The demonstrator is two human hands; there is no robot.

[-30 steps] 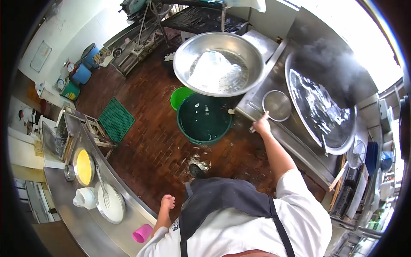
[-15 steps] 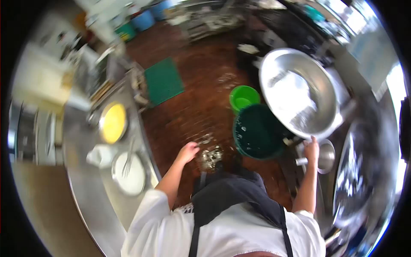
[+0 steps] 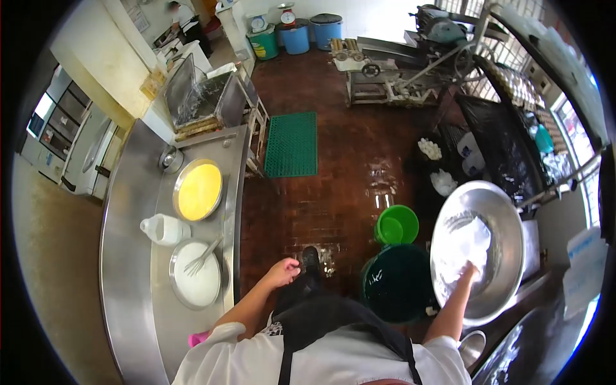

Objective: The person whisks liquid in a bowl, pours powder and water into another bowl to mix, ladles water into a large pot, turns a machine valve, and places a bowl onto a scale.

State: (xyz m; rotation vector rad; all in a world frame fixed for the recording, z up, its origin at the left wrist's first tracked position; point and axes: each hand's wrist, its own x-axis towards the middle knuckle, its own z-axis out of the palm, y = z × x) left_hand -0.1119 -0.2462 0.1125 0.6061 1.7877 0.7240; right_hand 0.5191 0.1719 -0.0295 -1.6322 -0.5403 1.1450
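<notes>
My right hand [image 3: 470,272] reaches into the large metal basin [image 3: 509,256] and touches the white, plastic-looking bag [image 3: 467,245] inside; its fingers are partly hidden there. My left hand [image 3: 283,273] hangs in front of my body with its fingers curled together, over the floor beside the steel counter. Below and left of the basin stand a dark green tub [image 3: 398,282] and a smaller bright green bucket [image 3: 396,226]. On the counter [image 3: 128,282] are a bowl of yellow stuff [image 3: 200,191], a white jug [image 3: 167,230] and a bowl of white stuff [image 3: 192,282] with a whisk [image 3: 204,256].
A green mat [image 3: 292,144] lies on the wet brick floor. Metal machinery [image 3: 404,77] stands at the back, with blue bins [image 3: 295,38] to its left. A strainer [image 3: 471,346] is at the lower right. Another person [image 3: 186,22] stands far off.
The view has turned right to left across the room. My right hand has left the strainer's handle area and moved into the basin, onto the white bag. My left hand stays near my body.
</notes>
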